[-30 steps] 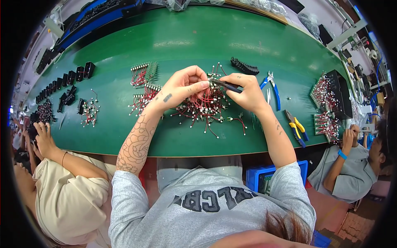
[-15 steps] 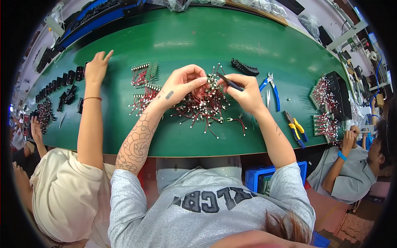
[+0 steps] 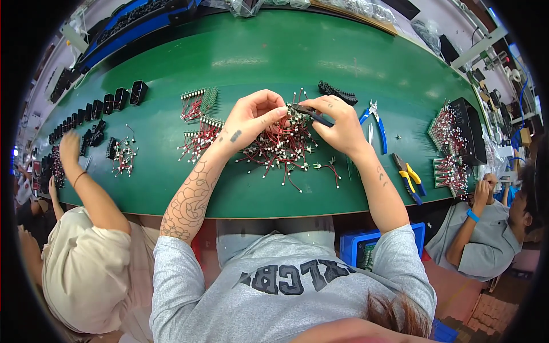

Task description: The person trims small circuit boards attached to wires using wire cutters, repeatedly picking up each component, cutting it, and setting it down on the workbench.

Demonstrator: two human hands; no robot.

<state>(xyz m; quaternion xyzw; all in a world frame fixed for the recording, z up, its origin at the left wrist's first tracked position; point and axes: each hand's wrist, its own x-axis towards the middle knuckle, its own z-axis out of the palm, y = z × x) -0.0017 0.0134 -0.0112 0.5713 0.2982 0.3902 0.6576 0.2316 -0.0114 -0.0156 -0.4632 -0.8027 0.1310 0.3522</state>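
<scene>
My left hand (image 3: 251, 120) is closed in a pinch, thumb against fingertips, on a small part with white connectors and red and black wires. Most of that part is hidden by the fingers. Gripped in my right hand (image 3: 337, 123) is a slim dark hand tool (image 3: 320, 118), its exact kind unclear. The tool's tip meets the small part at my left fingertips. Right below both hands lies a tangled heap of wired connectors (image 3: 280, 151) in red, black and white.
Rows of wired green boards (image 3: 197, 106) lie left of the heap. To the right are blue-handled pliers (image 3: 376, 123), yellow-and-blue pliers (image 3: 409, 174) and a black bin (image 3: 469, 131). A black strip (image 3: 337, 92) lies behind. A co-worker's hand (image 3: 70, 148) works at far left.
The dark tool has tilted and its tip has come onto the part at my left fingertips. The left co-worker's arm has swung left, uncovering a black box and a small wire pile.
</scene>
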